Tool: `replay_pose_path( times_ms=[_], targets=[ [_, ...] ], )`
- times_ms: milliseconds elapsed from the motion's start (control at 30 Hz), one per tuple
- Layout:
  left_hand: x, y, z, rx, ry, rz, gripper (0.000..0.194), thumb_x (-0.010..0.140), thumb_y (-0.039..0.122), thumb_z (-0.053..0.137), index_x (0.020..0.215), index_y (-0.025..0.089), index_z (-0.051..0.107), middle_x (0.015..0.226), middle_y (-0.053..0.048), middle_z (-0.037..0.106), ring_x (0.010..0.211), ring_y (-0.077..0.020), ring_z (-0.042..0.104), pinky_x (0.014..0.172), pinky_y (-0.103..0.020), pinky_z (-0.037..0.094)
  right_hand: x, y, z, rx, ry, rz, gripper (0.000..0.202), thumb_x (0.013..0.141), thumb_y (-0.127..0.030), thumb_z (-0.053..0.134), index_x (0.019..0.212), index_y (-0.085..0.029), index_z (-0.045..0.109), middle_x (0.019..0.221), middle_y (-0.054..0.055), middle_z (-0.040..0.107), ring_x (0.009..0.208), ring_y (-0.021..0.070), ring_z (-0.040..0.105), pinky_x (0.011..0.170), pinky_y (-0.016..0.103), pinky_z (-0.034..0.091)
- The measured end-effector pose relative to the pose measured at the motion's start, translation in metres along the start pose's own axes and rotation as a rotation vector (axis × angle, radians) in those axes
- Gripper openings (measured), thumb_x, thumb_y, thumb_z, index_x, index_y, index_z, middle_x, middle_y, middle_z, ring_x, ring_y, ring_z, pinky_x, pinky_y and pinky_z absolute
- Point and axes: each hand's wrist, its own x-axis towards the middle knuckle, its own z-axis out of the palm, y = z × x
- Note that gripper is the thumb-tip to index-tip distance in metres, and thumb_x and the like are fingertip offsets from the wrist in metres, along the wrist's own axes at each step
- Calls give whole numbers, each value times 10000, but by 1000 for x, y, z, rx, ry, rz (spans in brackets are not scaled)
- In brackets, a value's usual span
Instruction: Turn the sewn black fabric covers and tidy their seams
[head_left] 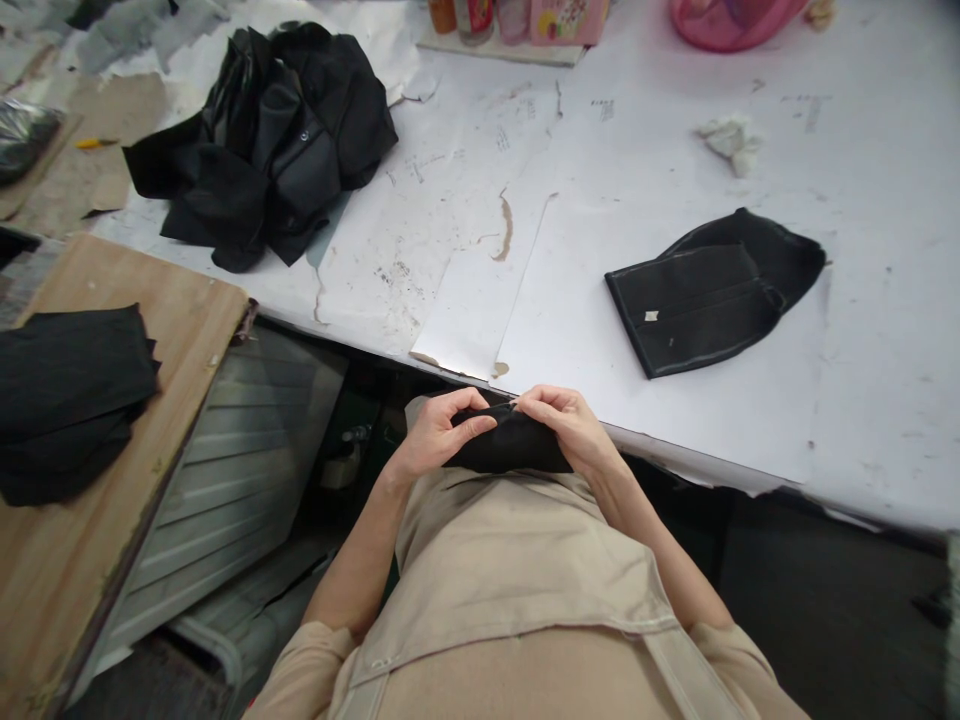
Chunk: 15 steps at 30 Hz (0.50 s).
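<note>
At the table's near edge, close against my apron, a piece of black fabric (514, 447) is held between my hands. My left hand (444, 428) pinches its upper edge between thumb and forefinger. From the other side my right hand (564, 418) pinches the same edge, its fingertips close to the left ones. Something small and light shows at the right fingertips, too small to name. On the table to the right lies a folded black fabric piece (690, 300) with a small white tag (651, 316).
A heap of black fabric (300, 140) lies at the back left of the white-covered table (465, 250). More black cloth (67, 390) rests on a wooden board (180, 300). Bottles (474, 18), a pink basket (731, 25) and crumpled white scrap (731, 142) stand or lie farther back.
</note>
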Motion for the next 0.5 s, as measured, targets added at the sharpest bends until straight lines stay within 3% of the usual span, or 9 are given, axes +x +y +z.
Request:
replay_pose_path(
  times_ms=[100,333,433,500],
  targets=[
    [-1,-2,0,-37,-16,-8,243,890,374,635,804,147,617,736,14,560,700,-120,491,673,-230,383,1,0,-4,32,-51,61,286,769,-433,755,698,-163,694,719,4,654,631,111,516,594,236,358],
    [0,-4,3,-96,-68,-25,215,862,357,665,822,147,643,767,8,583,727,-122,511,680,-222,394,8,4,-10,112,-111,188,265,682,-407,797,639,-172,681,578,-23,573,523,96,429,513,236,295],
    [1,-5,3,-135,-74,-53,238,839,374,686,803,142,646,747,10,575,699,-117,500,644,-218,384,9,6,-9,130,-166,158,266,710,-416,777,645,-179,676,665,-3,619,609,117,499,576,238,364],
    [0,-5,3,-160,-61,-82,257,835,384,690,780,139,635,719,17,558,666,-108,479,615,-215,368,7,4,-10,71,-152,56,259,783,-425,731,694,-185,690,774,14,662,714,135,556,670,249,417]
  ],
)
